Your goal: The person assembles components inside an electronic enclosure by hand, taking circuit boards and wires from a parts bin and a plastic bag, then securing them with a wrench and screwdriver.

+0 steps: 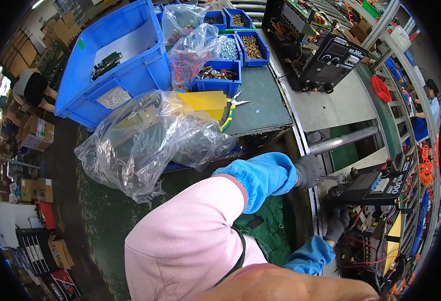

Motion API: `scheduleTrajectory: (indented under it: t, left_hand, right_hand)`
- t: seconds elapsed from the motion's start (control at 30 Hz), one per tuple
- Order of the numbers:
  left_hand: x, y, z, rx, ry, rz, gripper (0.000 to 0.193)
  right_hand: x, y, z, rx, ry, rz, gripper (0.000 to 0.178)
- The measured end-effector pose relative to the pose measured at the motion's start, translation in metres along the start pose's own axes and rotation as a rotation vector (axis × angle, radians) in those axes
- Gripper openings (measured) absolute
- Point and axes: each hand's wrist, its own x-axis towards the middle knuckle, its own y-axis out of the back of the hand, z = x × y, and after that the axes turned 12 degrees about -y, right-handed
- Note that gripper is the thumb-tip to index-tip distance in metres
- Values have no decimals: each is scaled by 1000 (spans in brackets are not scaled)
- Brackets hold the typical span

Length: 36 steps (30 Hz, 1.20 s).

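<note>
Person at a conveyor line, both hands in grey gloves, blue oversleeves above. Left hand curled closed round a metal wrench; wrench head up against fittings on the black front panel of an open power unit. Unit sits by the line's near edge, lower right, wires and inner parts exposed. Right hand lower down, just beside the same panel, fingers partly bent; cannot tell whether it grips anything.

Further up the line: second open unit, black panel with two knobs. Between the two, a metal roller spans a gap. Red tray by the line's far edge; orange coiled hoses beyond.

Left of the line, a green tabletop. Cutting pliers, yellow-green handles, toward its near edge, touching yellow sheets. Clear plastic bag slumped over the near-left corner. Large blue tote at the left edge, circuit board inside. Small blue bins of brass and silver hardware toward the far edge.
</note>
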Motion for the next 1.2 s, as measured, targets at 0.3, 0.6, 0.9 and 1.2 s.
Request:
scheduleTrajectory:
  t: [0.3,0.6,0.9,1.2]
  left_hand:
    - [1,9,4,48,-10,-50,23]
    - [0,11,3,28,11,-89,23]
    - [4,6,3,41,-4,-86,25]
    - [3,-5,-1,65,11,-75,25]
  right_hand:
    - [5,-1,14,-89,53,7,37]
    - [3,-5,10,122,-54,3,33]
    - [7,-2,6,196,-175,-22,32]
    - [5,-3,8,439,-200,-184,37]
